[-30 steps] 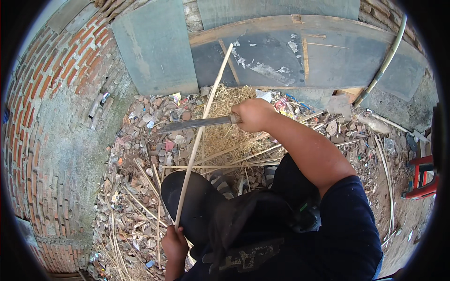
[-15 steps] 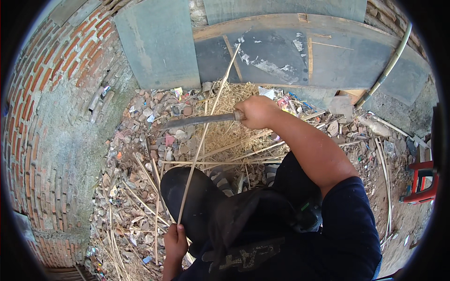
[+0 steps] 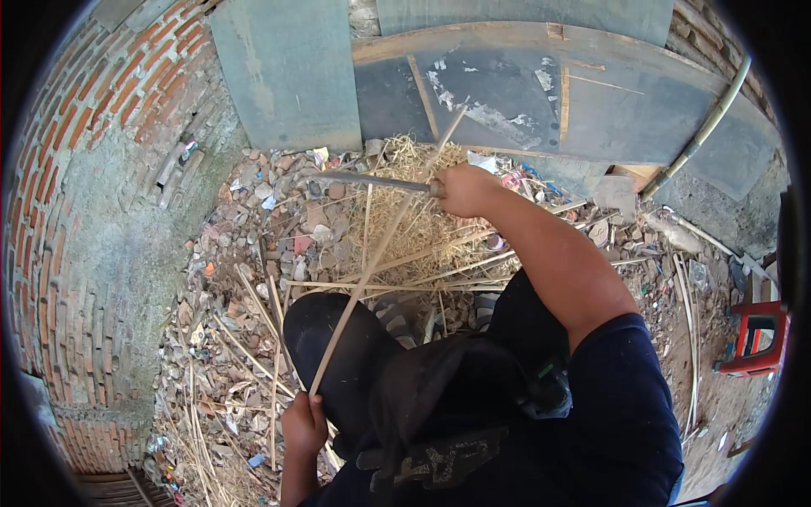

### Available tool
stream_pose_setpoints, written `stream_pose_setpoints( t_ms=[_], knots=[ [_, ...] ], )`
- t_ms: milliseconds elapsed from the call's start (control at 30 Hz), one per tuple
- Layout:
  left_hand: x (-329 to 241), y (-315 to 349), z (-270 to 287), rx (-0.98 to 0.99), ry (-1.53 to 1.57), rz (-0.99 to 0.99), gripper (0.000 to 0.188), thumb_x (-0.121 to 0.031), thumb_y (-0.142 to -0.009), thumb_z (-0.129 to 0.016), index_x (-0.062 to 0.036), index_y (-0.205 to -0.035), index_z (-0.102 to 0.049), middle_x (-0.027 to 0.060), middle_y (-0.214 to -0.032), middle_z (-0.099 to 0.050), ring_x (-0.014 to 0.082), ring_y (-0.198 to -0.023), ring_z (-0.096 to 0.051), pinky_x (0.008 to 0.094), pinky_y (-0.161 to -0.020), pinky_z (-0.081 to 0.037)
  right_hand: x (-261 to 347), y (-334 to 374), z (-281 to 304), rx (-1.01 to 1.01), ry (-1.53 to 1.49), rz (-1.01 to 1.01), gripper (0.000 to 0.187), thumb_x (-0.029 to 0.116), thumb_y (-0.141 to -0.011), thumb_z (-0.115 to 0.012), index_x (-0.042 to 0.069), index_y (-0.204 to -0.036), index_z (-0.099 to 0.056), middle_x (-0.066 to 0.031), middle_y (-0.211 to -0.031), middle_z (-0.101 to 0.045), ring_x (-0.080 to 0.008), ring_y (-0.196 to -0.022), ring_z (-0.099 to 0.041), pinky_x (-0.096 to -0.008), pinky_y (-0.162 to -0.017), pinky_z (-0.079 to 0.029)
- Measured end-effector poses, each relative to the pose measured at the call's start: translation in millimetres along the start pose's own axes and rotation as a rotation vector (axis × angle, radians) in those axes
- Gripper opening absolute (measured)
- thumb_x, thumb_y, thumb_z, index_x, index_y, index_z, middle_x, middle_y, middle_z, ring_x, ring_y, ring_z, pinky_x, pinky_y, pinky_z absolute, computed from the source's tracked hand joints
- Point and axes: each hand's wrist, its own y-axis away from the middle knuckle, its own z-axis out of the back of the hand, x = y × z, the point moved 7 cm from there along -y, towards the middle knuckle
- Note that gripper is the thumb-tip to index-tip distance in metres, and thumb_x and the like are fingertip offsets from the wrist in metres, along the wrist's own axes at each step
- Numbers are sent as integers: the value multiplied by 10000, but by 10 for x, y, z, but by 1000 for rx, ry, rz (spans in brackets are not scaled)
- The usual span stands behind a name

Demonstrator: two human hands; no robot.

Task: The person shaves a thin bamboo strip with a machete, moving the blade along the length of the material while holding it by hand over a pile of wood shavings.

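My right hand (image 3: 465, 191) is closed round the short handle of a machete (image 3: 363, 178), whose long metal blade points left. Its blade crosses the upper part of a long, thin bamboo strip (image 3: 359, 289); whether the two touch I cannot tell. Down at the lower left, my left hand (image 3: 304, 425) pinches the near end of that strip. From there the strip slants up and right over my dark-clad knee (image 3: 334, 338), its far end blurred in front of the grey panels. Pale shavings (image 3: 427, 245) lie heaped below the blade.
Stones and litter (image 3: 245, 338) cover the ground, with loose bamboo strips (image 3: 253, 296) scattered across it. A brick wall (image 3: 101, 237) rises at left, grey panels (image 3: 507, 101) stand ahead, a pole (image 3: 701, 131) leans on them, and a red stool (image 3: 752, 338) is at right.
The machete has tilted, its blade now seen more edge-on and its tip higher. The strip's far end has swung right and down; my left hand has shifted slightly left.
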Motion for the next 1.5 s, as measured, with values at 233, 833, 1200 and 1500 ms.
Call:
stream_pose_setpoints(
  t_ms=[233, 833, 1200, 1500],
  knots=[
    [4, -41, -8, 115, 164, -60, 360, -296, -1027, -491, -13, -805, -512, 239, -617, -562, 488, -613, -570, 513, -528, -409, 362, 395, 185, 6, 19, 159, 202, 265, -878, -626, 133, -1018, -685, -128, -928, -706, -316, -930, -688, -463, -819, -554],
    [28, -44, -78, 117, 302, -55, 471, -372, -1060, -408, 15, -804, -491, 160, -629, -495, 230, -588, -483, 391, -554, -370, 511, 322, -55, 82, 2, 347, 162, 217, -889, -569, 134, -931, -702, -94, -824, -690, -245, -809, -680, -449, -731, -542],
    [16, -33, -111, 77, 275, 38, 508, -406, -1063, -384, 26, -824, -507, 182, -631, -514, 263, -595, -520, 408, -568, -384, 735, 460, 131, 15, -51, 247, 193, 186, -814, -628, 193, -987, -713, -88, -914, -710, -303, -878, -695, -459, -773, -550],
    [32, -77, -102, -20, 120, -35, 417, -313, -1052, -425, 6, -787, -475, 209, -584, -505, 392, -531, -533, 448, -506, -372, 133, 52, 157, -141, -100, 56, 206, 212, -857, -612, 138, -1026, -704, -111, -939, -707, -285, -929, -693, -474, -802, -557]
  ],
)
